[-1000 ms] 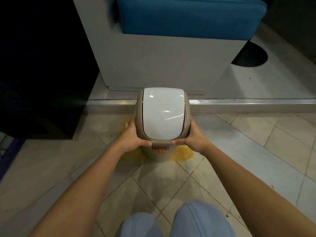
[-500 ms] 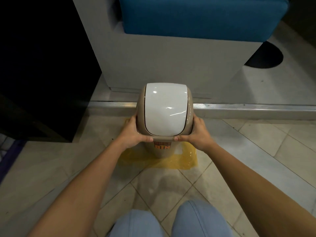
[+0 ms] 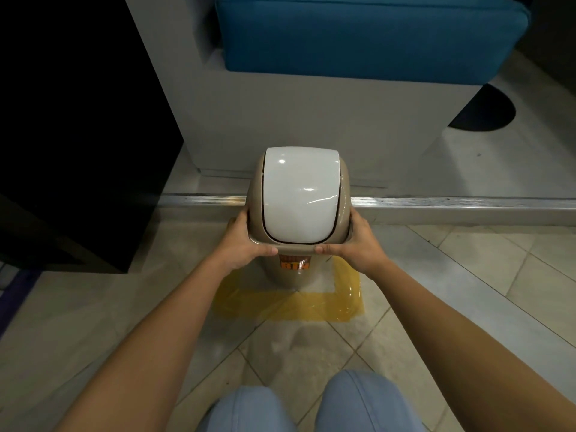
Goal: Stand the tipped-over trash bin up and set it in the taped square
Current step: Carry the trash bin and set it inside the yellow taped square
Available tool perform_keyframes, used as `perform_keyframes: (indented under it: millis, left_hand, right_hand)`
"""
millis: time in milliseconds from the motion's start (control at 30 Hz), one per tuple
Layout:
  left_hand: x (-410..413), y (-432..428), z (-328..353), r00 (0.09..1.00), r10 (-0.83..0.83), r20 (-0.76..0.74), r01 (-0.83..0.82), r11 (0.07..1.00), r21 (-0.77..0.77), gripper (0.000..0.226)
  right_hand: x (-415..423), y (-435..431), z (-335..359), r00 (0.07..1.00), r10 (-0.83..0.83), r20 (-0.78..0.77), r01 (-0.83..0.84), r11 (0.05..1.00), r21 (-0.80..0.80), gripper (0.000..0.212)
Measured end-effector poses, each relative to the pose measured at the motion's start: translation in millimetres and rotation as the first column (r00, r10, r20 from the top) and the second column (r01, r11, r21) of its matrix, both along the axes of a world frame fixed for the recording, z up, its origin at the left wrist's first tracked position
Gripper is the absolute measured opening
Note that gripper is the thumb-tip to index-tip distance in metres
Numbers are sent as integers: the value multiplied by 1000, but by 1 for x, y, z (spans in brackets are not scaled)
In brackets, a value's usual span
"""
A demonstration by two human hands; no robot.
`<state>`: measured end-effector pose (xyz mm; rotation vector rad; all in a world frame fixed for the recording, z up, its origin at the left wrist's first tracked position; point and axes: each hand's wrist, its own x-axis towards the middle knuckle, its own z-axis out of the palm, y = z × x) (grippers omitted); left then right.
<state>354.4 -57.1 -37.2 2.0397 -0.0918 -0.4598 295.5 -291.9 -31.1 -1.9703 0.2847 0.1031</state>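
1. The trash bin (image 3: 299, 269) is seen upright, held at its top rim from both sides; its tan body narrows downward below the fingers.
2. The left hand (image 3: 246, 244) is clamped on the bin's left rim: the thumb is laid along the near edge, and the other fingers are wrapped round the far side (mostly hidden behind the rim).
3. The right hand (image 3: 358, 244) is clamped on the right rim in the same way, thumb pointing inward along the near edge. The two thumb tips are kept apart, with a stretch of rim between them.
4. The white lid (image 3: 300, 194) is seated between the two hands, above the thumbs, and is closed.
5. An orange label (image 3: 295, 263) is noted on the bin's front, just below the gap between the thumbs; its lettering is too blurred to be read in full.
6. The yellow taped square (image 3: 311, 305) is laid on the tiled floor (image 3: 311, 353) below the hands. The bin's base is seen inside the tape outline, toward its far side. Whether the base is touching the floor or held just above it cannot be told.
7. Beyond the fingers, a metal floor strip (image 3: 452, 203) is run left to right behind the bin, and past it a grey seat base (image 3: 311, 120) with a blue cushion (image 3: 358, 35).
8. Knees in light blue trousers (image 3: 358, 403) are seen nearest the camera, below the forearms.
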Motion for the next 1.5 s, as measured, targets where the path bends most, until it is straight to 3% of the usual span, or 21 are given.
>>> perform_keyframes:
  millis: [767, 1100, 1300, 1500]
  left_hand:
    - [23, 3, -1, 1000, 26, -7, -27, 998, -49, 107]
    - [32, 4, 0, 999, -35, -24, 34, 998, -46, 108]
    - [30, 3, 3, 999, -42, 0, 42, 999, -10, 108]
    - [25, 0, 10, 996, 54, 76, -55, 998, 14, 106]
  right_hand:
    - [28, 8, 1, 1000, -18, 2, 18, 994, 106, 107]
    - [36, 7, -2, 999, -32, 6, 30, 990, 136, 109]
    - [37, 7, -1, 999, -36, 0, 36, 993, 116, 115]
    - [32, 4, -1, 1000, -16, -14, 17, 999, 46, 107]
